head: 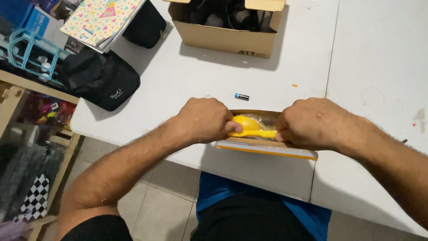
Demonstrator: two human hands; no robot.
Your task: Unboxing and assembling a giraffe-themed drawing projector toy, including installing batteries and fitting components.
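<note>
A small flat cardboard box (267,149) with a yellow edge lies at the near edge of the white table (214,76). Inside it sits a yellow plastic object (253,126) wrapped in clear film. My left hand (203,119) is closed on the left end of the yellow object, thumb on top. My right hand (312,122) is closed on its right end and the clear wrap. Both hands cover most of the box's opening.
A small blue and black battery (241,96) lies just beyond the box. An open cardboard carton (227,38) with dark items stands at the back. A black pouch (102,80), patterned notebooks (102,20) and a shelf (31,89) are at left.
</note>
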